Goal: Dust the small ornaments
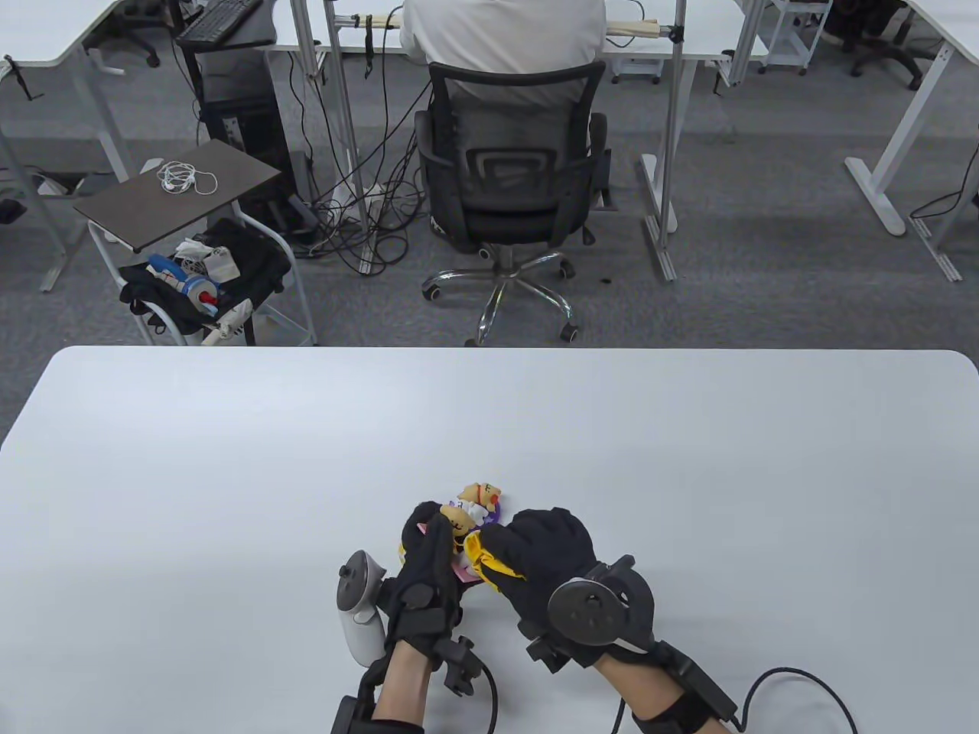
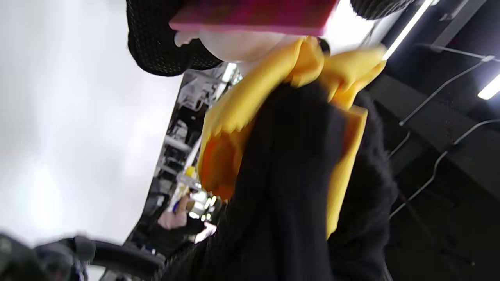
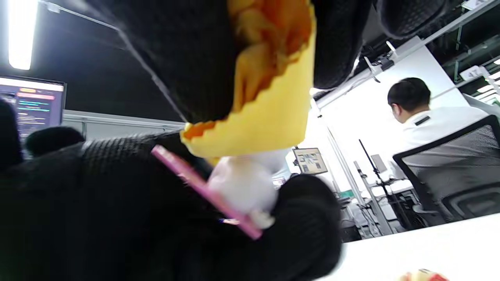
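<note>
The white tabletop (image 1: 229, 459) carried everything near its front edge. The right hand (image 1: 547, 554) clutched a bunched yellow cloth (image 1: 489, 564), which lay just right of, and touching, the figurine on a pink base (image 1: 457, 526) gripped by the left hand (image 1: 428, 562). A second ornament (image 1: 482, 497) stood just beyond, nearer neither hand plainly.

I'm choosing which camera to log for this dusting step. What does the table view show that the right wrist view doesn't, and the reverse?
Only the table view shows both trackers, the whole table and a second ornament standing just beyond the hands. Only the right wrist view shows the held ornament's white underside and a monitor at left. Both show the left hand gripping the pink-based ornament, the right hand pressing the yellow cloth to it, and the seated man.
</note>
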`<state>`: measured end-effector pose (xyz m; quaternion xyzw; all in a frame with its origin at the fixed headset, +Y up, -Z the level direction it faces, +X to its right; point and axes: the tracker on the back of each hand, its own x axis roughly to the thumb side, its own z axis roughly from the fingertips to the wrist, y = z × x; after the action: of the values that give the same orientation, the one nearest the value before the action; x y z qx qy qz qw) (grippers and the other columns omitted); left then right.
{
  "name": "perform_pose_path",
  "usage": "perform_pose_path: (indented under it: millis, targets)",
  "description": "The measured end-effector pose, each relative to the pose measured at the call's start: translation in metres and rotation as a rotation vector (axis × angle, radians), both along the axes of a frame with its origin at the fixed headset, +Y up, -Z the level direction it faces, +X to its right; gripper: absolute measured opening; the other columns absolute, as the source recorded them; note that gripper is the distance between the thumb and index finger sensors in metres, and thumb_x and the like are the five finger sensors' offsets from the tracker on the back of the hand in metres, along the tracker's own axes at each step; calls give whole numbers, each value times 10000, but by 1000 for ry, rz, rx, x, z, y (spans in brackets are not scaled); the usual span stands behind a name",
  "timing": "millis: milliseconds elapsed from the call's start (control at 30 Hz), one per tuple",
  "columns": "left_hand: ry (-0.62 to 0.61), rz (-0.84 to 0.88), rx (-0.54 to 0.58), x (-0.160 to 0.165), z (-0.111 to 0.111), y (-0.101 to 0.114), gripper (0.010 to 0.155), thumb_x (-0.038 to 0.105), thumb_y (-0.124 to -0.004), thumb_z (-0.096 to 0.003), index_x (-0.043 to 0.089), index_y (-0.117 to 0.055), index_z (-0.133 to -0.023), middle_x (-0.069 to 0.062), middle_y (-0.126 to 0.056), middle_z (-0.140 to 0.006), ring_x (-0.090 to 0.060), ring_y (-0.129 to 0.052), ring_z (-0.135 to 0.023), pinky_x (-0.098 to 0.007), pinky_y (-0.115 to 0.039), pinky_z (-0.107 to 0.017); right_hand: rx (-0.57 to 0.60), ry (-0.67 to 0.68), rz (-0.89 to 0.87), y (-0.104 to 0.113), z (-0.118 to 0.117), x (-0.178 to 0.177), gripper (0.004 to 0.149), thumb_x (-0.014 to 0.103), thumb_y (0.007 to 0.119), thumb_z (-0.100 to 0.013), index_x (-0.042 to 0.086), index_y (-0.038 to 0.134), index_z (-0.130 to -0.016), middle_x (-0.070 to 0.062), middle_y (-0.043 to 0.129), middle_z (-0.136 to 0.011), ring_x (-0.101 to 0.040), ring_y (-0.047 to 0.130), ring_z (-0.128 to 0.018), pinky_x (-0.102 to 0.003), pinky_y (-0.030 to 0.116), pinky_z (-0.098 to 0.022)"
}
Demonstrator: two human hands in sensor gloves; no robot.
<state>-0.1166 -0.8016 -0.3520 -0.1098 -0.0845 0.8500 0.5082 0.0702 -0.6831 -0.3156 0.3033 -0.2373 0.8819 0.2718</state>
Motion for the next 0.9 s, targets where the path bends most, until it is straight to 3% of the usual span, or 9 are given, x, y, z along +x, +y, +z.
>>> perform_pose_path:
  millis: [133, 300, 333, 433, 467, 567, 667, 800, 900]
  targets:
    - [38, 252, -54, 3, 2, -6, 708, 651, -515, -583, 394, -27, -1027, -138, -423, -1029, -270, -752, -950, -397, -821, -718, 97, -6, 65, -4, 7, -4, 426, 339, 975, -433, 266, 861, -836, -68, 861, -774, -345, 815, -836, -656, 582, -674]
    - [65, 352, -29, -2, 0, -8, 700, 634, -452, -579, 352, 22, -1010, -145, -404, -1051, -291, -726, -992, -381, -802, -740, 45, -21, 46, -5, -1, 2, 450, 353, 962, -435, 237, 854, -856, -74, 878, -757, -339, 839, -814, -649, 597, -668]
    - [61, 343, -24, -3, -1, -7, 682, 619, -436, -581, 353, 19, -1013, -140, -406, -1061, -298, -725, -992, -382, -797, -736, 9, -16, -6, -4, -4, 5, 459, 370, 947, -440, 237, 848, -867, -70, 883, -753, -334, 850, -803, -641, 616, -658]
    - [-10, 293, -7, 1, -3, -8, 634, 598, -413, -578, 353, -102, -1073, -88, -538, -1116, -304, -721, -1015, -429, -764, -727, -259, 41, -306, -7, -16, 16, 466, 344, 930, -457, 203, 834, -890, -103, 870, -760, -366, 837, -792, -643, 615, -646]
    - [-31, 321, 15, 5, -4, -5, 634, 601, -407, -575, 344, -128, -1083, -58, -580, -1127, -299, -693, -1040, -455, -726, -745, -329, 65, -320, -11, -18, 15, 456, 338, 924, -460, 201, 845, -888, -110, 874, -756, -371, 838, -789, -648, 611, -646]
    - [4, 336, 23, -3, -5, -7, 634, 620, -421, -572, 337, -191, -1090, 22, -617, -1150, -257, -656, -1074, -464, -652, -783, -340, 67, -219, -14, -19, 11, 444, 333, 955, -438, 200, 891, -857, -112, 902, -731, -370, 860, -773, -659, 612, -643]
    - [34, 316, 32, -12, -6, -8, 610, 612, -429, -576, 355, -253, -1102, 24, -662, -1143, -281, -646, -1072, -484, -631, -782, -257, 40, -160, -9, -19, 12, 444, 344, 955, -435, 211, 896, -854, -104, 906, -728, -361, 865, -774, -657, 614, -644]
    - [-72, 190, 27, -1, -7, -8, 586, 595, -439, -587, 367, -333, -1116, -2, -699, -1147, -336, -589, -1079, -519, -604, -776, -275, 49, -331, 4, -22, 25, 449, 335, 925, -455, 225, 860, -886, -101, 876, -768, -365, 834, -806, -649, 608, -651]
    - [-142, 151, 58, 8, -8, -6, 580, 600, -443, -591, 376, -361, -1120, 26, -684, -1169, -349, -547, -1089, -530, -588, -779, -277, 32, -288, 0, -24, 26, 435, 316, 911, -461, 241, 870, -887, -102, 874, -789, -370, 822, -826, -653, 600, -658]
